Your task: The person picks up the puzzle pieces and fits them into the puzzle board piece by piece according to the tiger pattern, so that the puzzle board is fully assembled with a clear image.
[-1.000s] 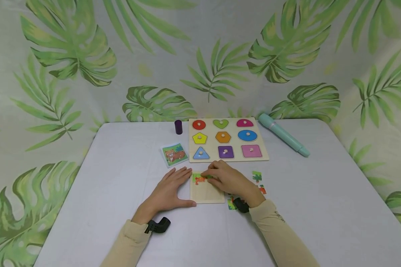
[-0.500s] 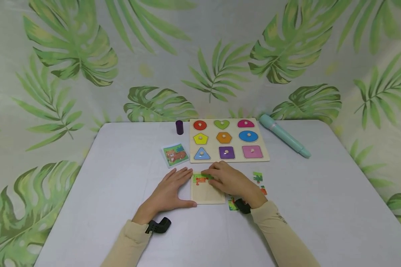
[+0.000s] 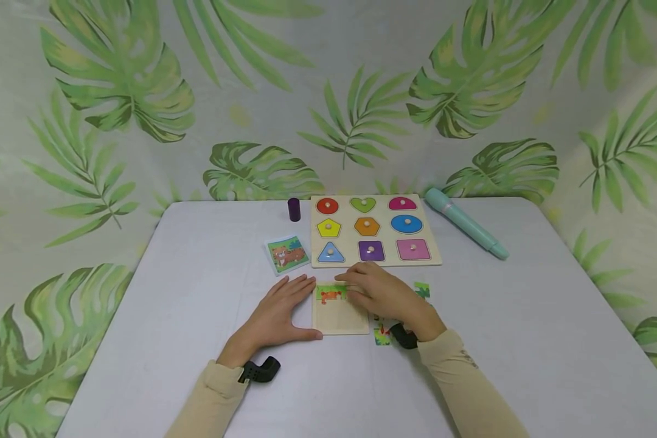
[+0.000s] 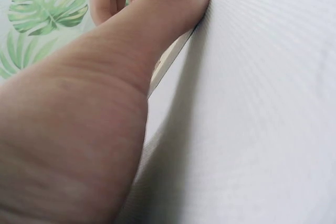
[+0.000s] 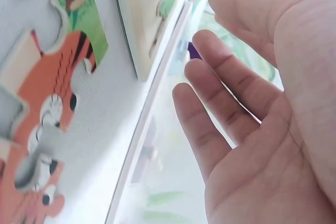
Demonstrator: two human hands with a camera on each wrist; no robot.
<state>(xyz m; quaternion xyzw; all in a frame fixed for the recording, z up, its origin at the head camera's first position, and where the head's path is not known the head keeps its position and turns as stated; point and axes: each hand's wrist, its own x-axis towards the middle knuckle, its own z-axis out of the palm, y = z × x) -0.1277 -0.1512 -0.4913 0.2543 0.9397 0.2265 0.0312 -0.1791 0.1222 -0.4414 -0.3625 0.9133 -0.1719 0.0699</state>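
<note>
white tabletop (image 3: 525, 334), leafy cloth (image 3: 356, 36) behind; from my remote post i see the left hand (image 3: 276, 313) spread against the wooden tray (image 3: 339, 320), puzzle pieces (image 3: 331, 294) along its far edge, the right hand (image 3: 384, 297) hovering over it, fingers loosely spread

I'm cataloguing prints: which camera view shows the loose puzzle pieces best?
Right wrist: the loose puzzle pieces appear large, their printed stripes clear, though some are cropped. Head shows them small, partly hidden by the right arm; left wrist shows none.

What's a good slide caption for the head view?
Left hand against a partly filled puzzle tray, right hand over its right side, loose pieces alongside, shape board and picture card beyond.
</note>
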